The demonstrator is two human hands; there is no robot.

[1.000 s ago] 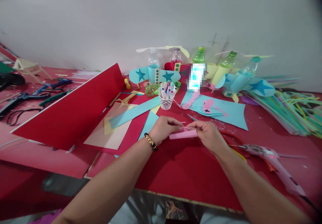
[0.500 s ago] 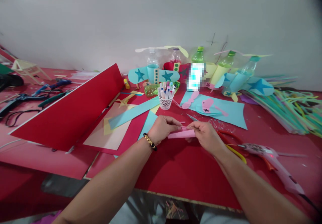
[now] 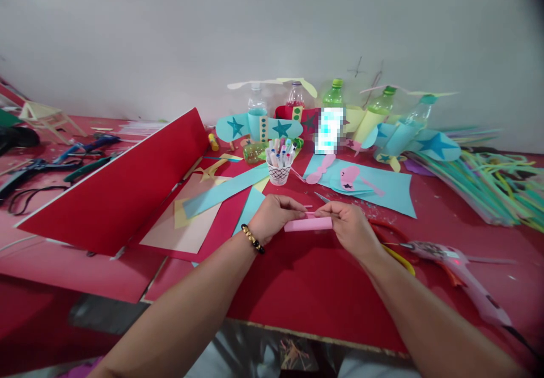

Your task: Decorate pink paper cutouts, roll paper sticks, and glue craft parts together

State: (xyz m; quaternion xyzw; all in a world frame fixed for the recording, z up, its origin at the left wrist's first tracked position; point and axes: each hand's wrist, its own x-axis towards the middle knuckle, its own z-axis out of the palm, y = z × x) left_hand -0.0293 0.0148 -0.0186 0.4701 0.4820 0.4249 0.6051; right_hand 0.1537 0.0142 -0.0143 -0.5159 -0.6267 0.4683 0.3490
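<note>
now my left hand (image 3: 274, 216) and right hand (image 3: 346, 225) pinch the pink paper roll (image 3: 308, 224), levelled since a moment ago, just above the red table (image 3: 318, 287); rolling looks nearly finished.

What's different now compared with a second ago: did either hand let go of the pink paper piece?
Neither let go. The left hand and right hand both still pinch the pink paper piece. It has tipped from a slight slant to roughly level, and now looks more like a flat strip. The marker cup, glue gun and red table stayed as they were.
</note>
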